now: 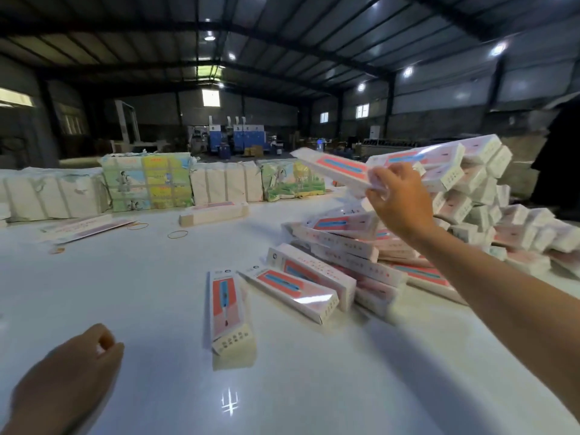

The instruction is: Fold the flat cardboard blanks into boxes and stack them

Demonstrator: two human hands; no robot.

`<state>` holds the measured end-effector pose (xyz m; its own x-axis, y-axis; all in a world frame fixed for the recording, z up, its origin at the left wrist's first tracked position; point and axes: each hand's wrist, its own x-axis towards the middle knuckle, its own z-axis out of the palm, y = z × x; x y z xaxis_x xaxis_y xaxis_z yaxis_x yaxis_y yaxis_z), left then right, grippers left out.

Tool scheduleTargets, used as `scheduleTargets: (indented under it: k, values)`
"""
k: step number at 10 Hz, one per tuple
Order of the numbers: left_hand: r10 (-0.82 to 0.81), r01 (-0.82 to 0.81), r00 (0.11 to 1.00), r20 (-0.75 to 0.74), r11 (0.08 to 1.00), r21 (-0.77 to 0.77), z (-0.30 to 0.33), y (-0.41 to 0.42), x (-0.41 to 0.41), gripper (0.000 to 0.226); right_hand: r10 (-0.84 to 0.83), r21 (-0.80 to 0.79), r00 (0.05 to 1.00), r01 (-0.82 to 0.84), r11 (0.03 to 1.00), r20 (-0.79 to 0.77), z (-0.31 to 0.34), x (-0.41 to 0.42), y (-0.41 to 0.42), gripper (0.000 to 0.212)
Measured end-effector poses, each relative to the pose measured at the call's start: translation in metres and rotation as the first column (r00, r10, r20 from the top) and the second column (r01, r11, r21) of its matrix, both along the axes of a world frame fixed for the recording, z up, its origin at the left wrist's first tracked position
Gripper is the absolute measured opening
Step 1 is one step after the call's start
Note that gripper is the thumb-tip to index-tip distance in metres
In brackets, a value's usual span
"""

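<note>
Box held over the stack at two o'clock

Your right hand (397, 202) grips a folded box (332, 169); your left hand (67, 376) (blurred) seems loosely curled, empty, above the worktop (157, 309).

Both hands (398, 202) and forearms are bare, sleeveless.

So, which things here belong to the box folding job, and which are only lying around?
Part of the job:
- box held up in the right hand
- pile of folded boxes
- loose boxes on the white table
- flat blanks, far left

Just lying about:
- rubber bands
- wrapped bundles along the far edge
- left hand, idle, holding nothing
</note>
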<state>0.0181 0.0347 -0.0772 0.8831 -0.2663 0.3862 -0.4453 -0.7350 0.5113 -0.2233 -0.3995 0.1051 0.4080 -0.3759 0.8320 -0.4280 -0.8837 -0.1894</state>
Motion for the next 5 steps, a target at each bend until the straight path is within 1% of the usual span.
scheduleTargets:
  k: [1,2,3,4,5]
  values:
    - [-0.015,0.017,1.0,-0.016,0.994,0.106,0.014,-0.003,-0.011,0.013,-0.224,0.06,0.949,0.243,0.968,-0.223,-0.02,0.004,-0.026,0.031]
    - [-0.003,0.013,0.998,-0.064,0.99,0.144,0.021,-0.004,-0.017,0.02,-0.29,0.027,0.924,0.306,0.952,-0.249,-0.027,0.009,-0.031,0.033]
    - [0.015,-0.004,0.998,-0.069,0.989,0.147,0.026,-0.007,-0.022,0.021,-0.293,0.055,0.91,0.322,0.945,-0.294,-0.023,0.01,-0.022,0.032]
    - [0.014,-0.005,0.998,-0.062,0.99,0.141,0.033,-0.011,-0.029,0.02,-0.238,0.078,0.936,0.266,0.961,-0.258,-0.013,0.005,-0.009,0.04]
    - [0.032,-0.019,0.998,-0.061,0.982,0.19,0.032,-0.014,-0.035,0.018,-0.075,0.197,0.997,0.075,0.978,-0.01,0.019,-0.014,0.013,0.043]
